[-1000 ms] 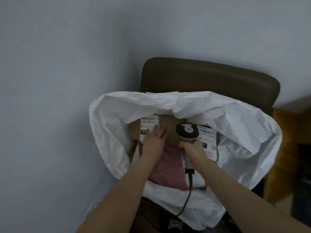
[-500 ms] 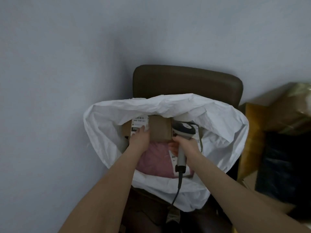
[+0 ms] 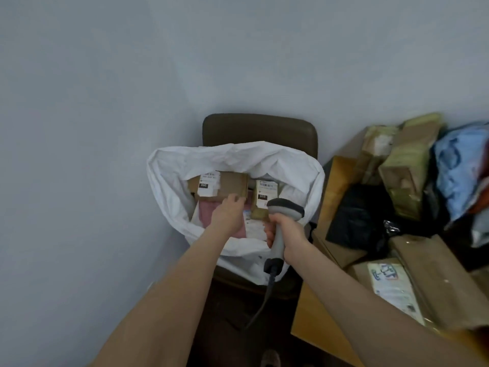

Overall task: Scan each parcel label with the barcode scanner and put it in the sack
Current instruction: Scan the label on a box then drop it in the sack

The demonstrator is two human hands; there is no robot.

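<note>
Two hands were at the white sack (image 3: pixel 169 186), which sat open on the brown chair (image 3: pixel 259 128). Our right hand (image 3: pixel 291 230) was wrapped fully round the handle of the barcode scanner (image 3: pixel 285 208) (head over the sack mouth, cable hanging below). Our left hand (image 3: pixel 227 214) reached inside, fingers bent at the near edge of the brown box (image 3: pixel 230 184); we could not tell whether they gripped or merely touched it. A smaller labelled box (image 3: pixel 264 198) and a pink parcel (image 3: pixel 207 216) lay beside it.

brown chair (image 3: pixel 259 128) against grey wall (image 3: pixel 105 102) | wooden table (image 3: pixel 317 327) right | blue cloth (image 3: pixel 460 165)
</note>
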